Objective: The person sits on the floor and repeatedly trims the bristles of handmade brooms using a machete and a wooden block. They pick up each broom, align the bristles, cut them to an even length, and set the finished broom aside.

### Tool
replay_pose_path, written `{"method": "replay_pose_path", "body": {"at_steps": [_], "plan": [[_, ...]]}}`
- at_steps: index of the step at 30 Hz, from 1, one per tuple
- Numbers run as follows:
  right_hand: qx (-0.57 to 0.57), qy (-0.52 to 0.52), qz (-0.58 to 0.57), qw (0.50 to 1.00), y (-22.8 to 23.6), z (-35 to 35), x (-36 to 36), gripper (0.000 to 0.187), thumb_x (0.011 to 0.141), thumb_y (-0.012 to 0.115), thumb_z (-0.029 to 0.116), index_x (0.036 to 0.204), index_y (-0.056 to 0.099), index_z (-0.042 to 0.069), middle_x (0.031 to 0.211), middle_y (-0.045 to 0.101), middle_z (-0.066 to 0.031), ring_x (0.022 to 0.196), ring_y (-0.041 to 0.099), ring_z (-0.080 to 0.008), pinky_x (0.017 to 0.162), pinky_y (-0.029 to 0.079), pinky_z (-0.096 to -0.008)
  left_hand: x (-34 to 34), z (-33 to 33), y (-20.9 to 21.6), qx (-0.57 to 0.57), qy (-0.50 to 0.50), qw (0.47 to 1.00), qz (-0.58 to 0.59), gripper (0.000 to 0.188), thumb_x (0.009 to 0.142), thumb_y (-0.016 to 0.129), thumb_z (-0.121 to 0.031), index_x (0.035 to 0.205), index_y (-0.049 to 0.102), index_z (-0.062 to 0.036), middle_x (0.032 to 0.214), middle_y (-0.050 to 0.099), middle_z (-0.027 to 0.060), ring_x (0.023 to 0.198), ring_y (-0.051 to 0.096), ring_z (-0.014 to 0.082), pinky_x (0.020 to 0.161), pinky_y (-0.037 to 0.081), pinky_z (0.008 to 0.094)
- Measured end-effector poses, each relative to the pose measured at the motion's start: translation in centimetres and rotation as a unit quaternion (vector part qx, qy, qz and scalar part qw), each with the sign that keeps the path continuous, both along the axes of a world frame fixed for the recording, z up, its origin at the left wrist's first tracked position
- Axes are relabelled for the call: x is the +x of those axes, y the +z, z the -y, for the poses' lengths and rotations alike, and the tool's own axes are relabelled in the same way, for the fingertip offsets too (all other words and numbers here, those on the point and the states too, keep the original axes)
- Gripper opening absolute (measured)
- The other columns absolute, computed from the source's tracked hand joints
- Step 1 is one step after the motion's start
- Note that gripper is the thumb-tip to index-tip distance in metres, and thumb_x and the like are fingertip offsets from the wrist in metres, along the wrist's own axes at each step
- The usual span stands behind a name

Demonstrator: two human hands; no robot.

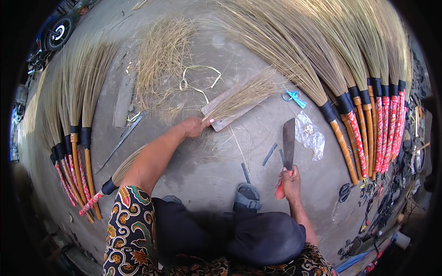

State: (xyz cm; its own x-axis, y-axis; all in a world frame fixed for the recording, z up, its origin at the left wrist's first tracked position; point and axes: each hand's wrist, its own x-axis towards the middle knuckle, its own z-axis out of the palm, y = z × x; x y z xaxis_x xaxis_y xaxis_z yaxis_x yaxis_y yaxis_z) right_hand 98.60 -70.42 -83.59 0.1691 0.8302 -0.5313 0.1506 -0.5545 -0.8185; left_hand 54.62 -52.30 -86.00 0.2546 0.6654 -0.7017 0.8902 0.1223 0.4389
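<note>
My left hand (pixel 196 126) is closed around dry grass bristles (pixel 244 99), which fan out over a wooden board (pixel 225 120) on the ground. A broom with a red patterned handle (pixel 93 202) and a black collar runs under my left forearm. The forearm hides its middle, but the bristles in my hand line up with it. My right hand (pixel 291 182) grips the red handle of a long, wide-bladed knife (pixel 288 143). Its dark blade points away from me, apart from the board and bristles.
Finished grass brooms lie in rows at the left (pixel 86 138) and right (pixel 328 112). Loose grass clippings (pixel 163 55) form a heap beyond the board. Nearby are a looped pale strip (pixel 200 68), a blue ribbon (pixel 294 98), clear plastic (pixel 309 135) and black scissors (pixel 344 192).
</note>
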Motion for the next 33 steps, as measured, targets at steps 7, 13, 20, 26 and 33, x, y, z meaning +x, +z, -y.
{"method": "replay_pose_path", "body": {"at_steps": [7,13,20,26,33], "plan": [[0.231,0.205,0.209,0.928,4.6,-6.4,-9.4,0.020,0.111,0.052,0.022,0.113,0.057,0.003,0.068,0.062,-0.0054,0.056,0.064,-0.0129,0.052,0.050,-0.0330,-0.1,-0.6,0.9,-0.052,-0.021,0.998,-0.030,0.090,0.106,0.023,-0.074,0.142,0.061,-0.0020,0.127,0.067,0.0301,0.113,0.067,0.0438,0.104,0.051,0.0487],[0.390,0.186,0.205,0.878,2.1,-10.2,-13.2,0.022,0.106,0.056,0.019,0.114,0.058,-0.002,0.079,0.064,-0.0271,0.073,0.067,-0.0457,0.066,0.052,-0.0517,-0.1,-0.9,1.5,-0.086,-0.001,0.996,-0.027,0.093,0.105,0.021,-0.075,0.142,0.061,-0.0007,0.124,0.068,0.0292,0.109,0.068,0.0428,0.103,0.051,0.0496],[0.105,0.325,0.240,0.909,2.5,-12.5,-12.9,0.022,0.107,0.054,0.020,0.099,0.055,0.000,0.082,0.065,-0.0289,0.079,0.065,-0.0513,0.067,0.049,-0.0569,0.0,-0.1,-1.0,-0.019,-0.026,0.998,-0.049,0.095,0.105,0.024,-0.075,0.134,0.064,0.0059,0.117,0.070,0.0331,0.114,0.067,0.0454,0.105,0.048,0.0519],[0.292,0.166,0.117,0.935,2.2,-12.1,-13.7,0.022,0.108,0.055,0.021,0.100,0.055,0.001,0.077,0.063,-0.0248,0.072,0.064,-0.0494,0.067,0.050,-0.0568,0.0,0.0,-1.0,-0.024,0.009,0.999,-0.023,0.085,0.107,0.032,-0.070,0.129,0.068,0.0030,0.113,0.071,0.0332,0.113,0.066,0.0468,0.103,0.050,0.0516],[0.169,0.337,0.268,0.887,2.0,-13.7,-13.6,0.026,0.107,0.056,0.024,0.102,0.055,-0.001,0.079,0.066,-0.0309,0.078,0.065,-0.0539,0.068,0.050,-0.0578,1.0,0.7,0.8,0.023,0.006,0.998,-0.061,0.078,0.108,0.034,-0.066,0.126,0.070,0.0009,0.118,0.071,0.0316,0.114,0.067,0.0469,0.100,0.053,0.0524]]}}
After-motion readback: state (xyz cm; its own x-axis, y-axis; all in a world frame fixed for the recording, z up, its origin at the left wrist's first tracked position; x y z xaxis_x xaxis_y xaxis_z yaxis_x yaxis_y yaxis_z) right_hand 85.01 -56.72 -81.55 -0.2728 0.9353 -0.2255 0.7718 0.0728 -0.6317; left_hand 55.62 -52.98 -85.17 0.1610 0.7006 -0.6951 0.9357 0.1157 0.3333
